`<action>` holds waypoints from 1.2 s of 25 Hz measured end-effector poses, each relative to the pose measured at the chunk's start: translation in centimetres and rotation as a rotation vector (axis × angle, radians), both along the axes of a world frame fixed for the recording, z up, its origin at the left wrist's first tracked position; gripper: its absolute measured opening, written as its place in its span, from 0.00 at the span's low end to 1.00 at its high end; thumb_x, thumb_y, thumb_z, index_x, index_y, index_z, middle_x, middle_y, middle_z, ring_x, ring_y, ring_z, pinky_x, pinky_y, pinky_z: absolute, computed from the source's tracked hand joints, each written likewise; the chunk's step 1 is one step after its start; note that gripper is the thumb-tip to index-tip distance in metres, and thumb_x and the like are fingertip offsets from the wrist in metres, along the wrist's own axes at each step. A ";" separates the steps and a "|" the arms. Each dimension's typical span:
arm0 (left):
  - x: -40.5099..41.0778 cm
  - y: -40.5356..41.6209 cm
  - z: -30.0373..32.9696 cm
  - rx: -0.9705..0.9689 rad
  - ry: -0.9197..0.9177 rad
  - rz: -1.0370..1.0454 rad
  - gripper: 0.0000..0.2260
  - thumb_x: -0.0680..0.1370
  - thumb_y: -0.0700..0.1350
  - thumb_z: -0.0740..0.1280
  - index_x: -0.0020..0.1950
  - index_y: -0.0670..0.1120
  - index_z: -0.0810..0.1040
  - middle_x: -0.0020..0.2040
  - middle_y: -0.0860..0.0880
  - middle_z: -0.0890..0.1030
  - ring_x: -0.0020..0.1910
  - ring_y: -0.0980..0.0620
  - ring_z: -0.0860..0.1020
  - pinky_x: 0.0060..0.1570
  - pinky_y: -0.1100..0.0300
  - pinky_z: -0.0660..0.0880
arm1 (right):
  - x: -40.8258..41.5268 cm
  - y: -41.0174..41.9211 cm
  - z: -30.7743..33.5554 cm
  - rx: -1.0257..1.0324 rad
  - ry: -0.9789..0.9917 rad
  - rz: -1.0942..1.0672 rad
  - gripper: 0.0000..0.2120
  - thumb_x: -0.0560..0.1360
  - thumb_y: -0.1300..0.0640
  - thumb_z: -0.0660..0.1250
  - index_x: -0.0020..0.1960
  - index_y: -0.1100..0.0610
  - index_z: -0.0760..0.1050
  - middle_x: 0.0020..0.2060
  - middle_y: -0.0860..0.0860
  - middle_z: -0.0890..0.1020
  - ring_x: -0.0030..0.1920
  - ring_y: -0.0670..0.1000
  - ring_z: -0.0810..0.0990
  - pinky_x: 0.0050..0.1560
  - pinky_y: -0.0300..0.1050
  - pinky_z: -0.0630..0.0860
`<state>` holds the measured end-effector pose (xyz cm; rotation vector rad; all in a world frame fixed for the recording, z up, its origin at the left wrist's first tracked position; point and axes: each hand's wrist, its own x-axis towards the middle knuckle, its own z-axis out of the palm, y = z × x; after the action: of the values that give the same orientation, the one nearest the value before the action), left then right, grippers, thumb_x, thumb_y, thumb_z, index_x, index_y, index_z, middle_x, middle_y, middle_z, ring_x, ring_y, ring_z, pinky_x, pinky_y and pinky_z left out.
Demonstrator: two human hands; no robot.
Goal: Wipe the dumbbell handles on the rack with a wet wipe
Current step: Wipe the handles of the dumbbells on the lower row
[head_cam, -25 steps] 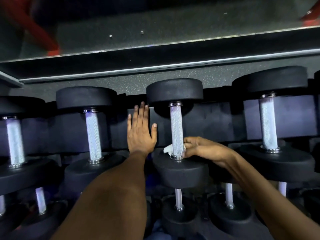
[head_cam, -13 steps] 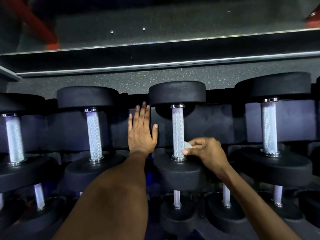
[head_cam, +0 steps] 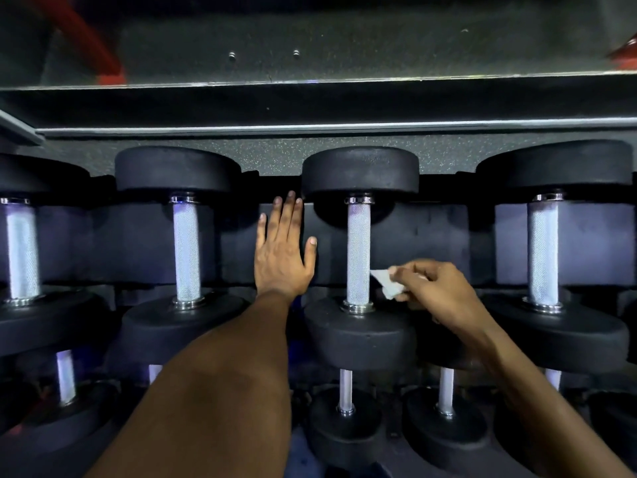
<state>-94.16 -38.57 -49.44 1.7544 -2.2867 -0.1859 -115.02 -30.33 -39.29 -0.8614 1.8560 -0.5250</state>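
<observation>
A row of black dumbbells with knurled silver handles lies across the rack (head_cam: 444, 243). The middle dumbbell's handle (head_cam: 358, 253) stands just left of my right hand (head_cam: 437, 291), which pinches a small white wet wipe (head_cam: 387, 284). The wipe's tip is a little off the handle's lower right side, not wrapped around it. My left hand (head_cam: 282, 257) lies flat with straight fingers on the dark rack pad between the middle handle and the handle (head_cam: 186, 253) to its left.
More dumbbells sit at far left (head_cam: 22, 250) and right (head_cam: 543, 250). A lower tier of smaller dumbbells (head_cam: 344, 391) shows below. Behind the rack runs a speckled floor strip and a mirror base with a metal edge (head_cam: 310, 127).
My right hand has pulled the wipe off the lower end of the middle handle and drawn back to the right. My left hand has stayed flat on the rack.
</observation>
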 end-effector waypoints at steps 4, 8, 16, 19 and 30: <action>0.1 -0.2 -0.1 0.006 0.003 -0.007 0.30 0.77 0.52 0.54 0.77 0.41 0.59 0.78 0.44 0.59 0.77 0.47 0.55 0.75 0.51 0.45 | 3.5 -0.9 4.1 -0.380 0.189 0.479 0.10 0.72 0.65 0.67 0.49 0.52 0.76 0.39 0.48 0.79 0.36 0.40 0.76 0.40 0.28 0.71; 0.1 -0.3 -0.1 0.009 -0.006 -0.007 0.30 0.77 0.52 0.53 0.77 0.40 0.59 0.78 0.44 0.60 0.77 0.46 0.56 0.75 0.54 0.42 | 8.8 -4.4 2.0 -0.291 0.647 1.367 0.16 0.76 0.65 0.57 0.62 0.59 0.73 0.62 0.62 0.75 0.57 0.58 0.77 0.65 0.51 0.67; 0.0 -0.3 0.0 0.014 0.001 0.001 0.31 0.77 0.52 0.53 0.77 0.40 0.58 0.78 0.44 0.59 0.77 0.46 0.56 0.74 0.57 0.39 | 9.5 -6.2 1.2 -0.074 0.657 1.492 0.23 0.79 0.61 0.58 0.69 0.72 0.60 0.64 0.66 0.71 0.58 0.60 0.76 0.50 0.48 0.71; 0.0 -0.2 0.1 0.042 0.020 0.000 0.31 0.77 0.53 0.52 0.78 0.41 0.56 0.79 0.45 0.57 0.78 0.47 0.54 0.76 0.51 0.44 | 6.1 -7.3 3.8 -0.213 0.287 1.404 0.13 0.75 0.62 0.61 0.58 0.62 0.77 0.50 0.57 0.80 0.48 0.54 0.78 0.49 0.41 0.71; 0.0 0.1 0.0 0.003 -0.006 0.000 0.28 0.78 0.51 0.53 0.77 0.41 0.60 0.78 0.45 0.59 0.78 0.47 0.55 0.75 0.49 0.48 | -2.9 -9.2 0.7 -1.037 0.768 1.564 0.23 0.82 0.62 0.43 0.62 0.63 0.76 0.63 0.57 0.77 0.63 0.55 0.76 0.67 0.46 0.63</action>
<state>-94.18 -38.47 -49.47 1.7587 -2.2918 -0.1853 -117.94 -39.50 -38.55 -3.0490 0.7416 -0.0319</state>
